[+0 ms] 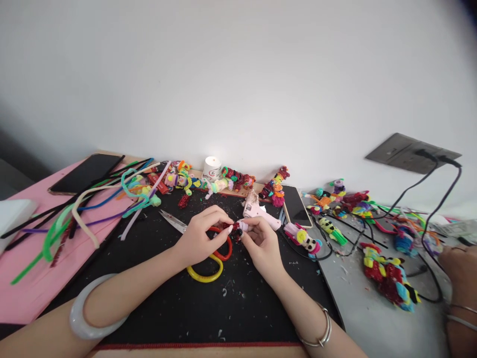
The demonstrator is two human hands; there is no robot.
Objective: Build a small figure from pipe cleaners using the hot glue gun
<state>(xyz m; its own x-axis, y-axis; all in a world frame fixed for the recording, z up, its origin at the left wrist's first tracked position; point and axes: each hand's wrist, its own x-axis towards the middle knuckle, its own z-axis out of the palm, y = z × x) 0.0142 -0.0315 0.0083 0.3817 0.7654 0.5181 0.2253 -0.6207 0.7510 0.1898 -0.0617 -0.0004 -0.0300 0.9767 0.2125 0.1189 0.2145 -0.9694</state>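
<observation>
Between my two hands, above the black mat, is a small pipe-cleaner figure in dark red and black with a pale lilac part. My left hand pinches its left side between thumb and fingers. On the other side my right hand grips the lilac end. Scissors with one yellow and one red handle lie partly under my left hand, blades pointing up and left. Just behind my right hand rests a pink glue gun. Fingers hide much of the figure.
Loose pipe cleaners and a dark phone cover the pink board at left. Several finished figures and a paper cup line the wall. At right lie another phone, more figures, cables and another person's hand.
</observation>
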